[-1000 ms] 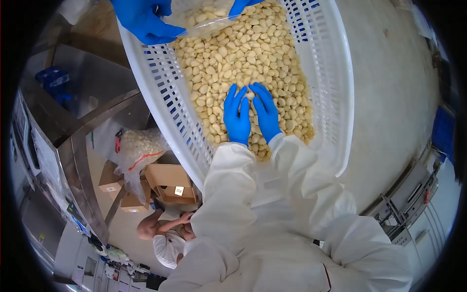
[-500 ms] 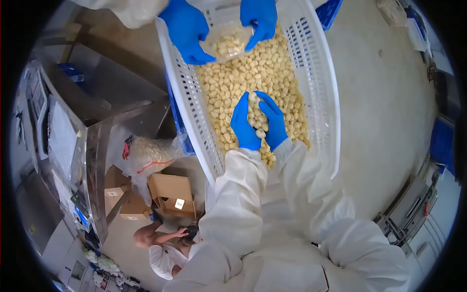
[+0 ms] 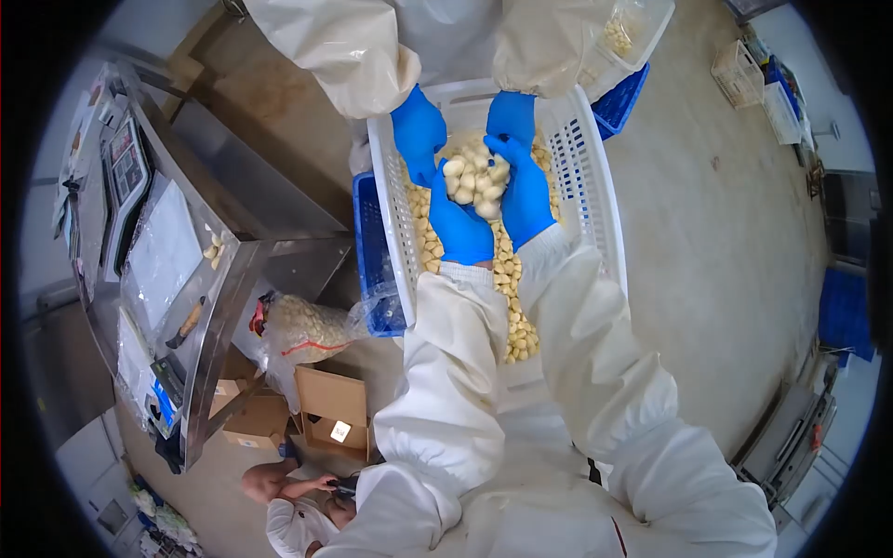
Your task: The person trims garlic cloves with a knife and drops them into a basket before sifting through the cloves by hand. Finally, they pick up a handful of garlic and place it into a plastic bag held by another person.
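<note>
My left hand (image 3: 461, 223) and my right hand (image 3: 526, 193), both in blue gloves, are cupped together around a heap of peeled garlic cloves (image 3: 476, 184). The heap is above a white slatted basket (image 3: 595, 200), where more pale cloves lie. Across from me, a co-worker's two blue-gloved hands reach in just beyond mine, one beside each side of the heap. The clear tub between the co-worker's hands is largely hidden behind my hands and the cloves.
A blue crate (image 3: 374, 251) shows beside the basket. To the left, a steel table (image 3: 246, 228) carries a scale (image 3: 128, 177) and a knife (image 3: 189, 324). A bag of pale pieces (image 3: 307, 325) and cardboard boxes (image 3: 330, 405) sit below. A person (image 3: 298, 521) crouches at lower left.
My cupped hands have risen from the basket with the cloves and moved toward the co-worker's hands. The view has shifted, showing more of the co-worker's sleeves.
</note>
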Available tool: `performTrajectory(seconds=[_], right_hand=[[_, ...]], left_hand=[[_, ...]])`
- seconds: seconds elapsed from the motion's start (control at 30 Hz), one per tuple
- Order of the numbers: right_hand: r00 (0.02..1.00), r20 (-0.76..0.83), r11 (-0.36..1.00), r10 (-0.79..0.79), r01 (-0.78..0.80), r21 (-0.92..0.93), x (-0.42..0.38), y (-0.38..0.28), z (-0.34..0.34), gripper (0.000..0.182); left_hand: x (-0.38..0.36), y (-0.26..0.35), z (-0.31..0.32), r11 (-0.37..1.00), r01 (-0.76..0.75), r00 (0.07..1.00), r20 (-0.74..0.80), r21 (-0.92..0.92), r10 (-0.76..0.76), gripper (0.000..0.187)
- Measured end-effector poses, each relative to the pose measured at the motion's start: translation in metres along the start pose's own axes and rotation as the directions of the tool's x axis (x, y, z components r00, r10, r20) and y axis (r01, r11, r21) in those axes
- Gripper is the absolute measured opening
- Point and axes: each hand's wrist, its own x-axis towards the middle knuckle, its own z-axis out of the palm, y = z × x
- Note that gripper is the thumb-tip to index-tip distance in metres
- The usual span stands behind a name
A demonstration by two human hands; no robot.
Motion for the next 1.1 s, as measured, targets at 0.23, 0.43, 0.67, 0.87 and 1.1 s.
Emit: performTrajectory(seconds=[0.23,0.43,0.67,0.87,1.1], right_hand=[[0.923,-0.305,0.962,-0.237,0.265,0.056,0.024,0.008,0.023,0.027],[0.918,-0.131,0.902,-0.375,0.393,0.178,0.044,-0.011,0.038,0.030],[0.916,-0.079,0.919,-0.393,0.395,0.011,-0.022,-0.003,-0.060,0.032],[0.964,0.083,0.241,-0.253,0.146,-0.959,-0.122,0.088,-0.253,0.018],[0.973,0.229,-0.226,0.012,0.226,-0.948,-0.222,0.066,-0.273,0.011]], left_hand=[[-0.012,0.014,0.023,0.998,0.042,0.991,-0.133,0.050,-0.035,0.043],[0.001,0.025,0.021,0.965,-0.014,0.980,-0.187,0.261,0.065,0.050],[-0.069,0.060,-0.031,0.690,-0.184,0.971,0.019,0.700,0.240,0.044],[-0.090,0.068,-0.113,-0.441,-0.033,0.911,0.208,0.897,0.355,0.064],[-0.073,0.075,-0.146,-0.387,0.098,0.969,0.000,0.917,0.245,0.050]])
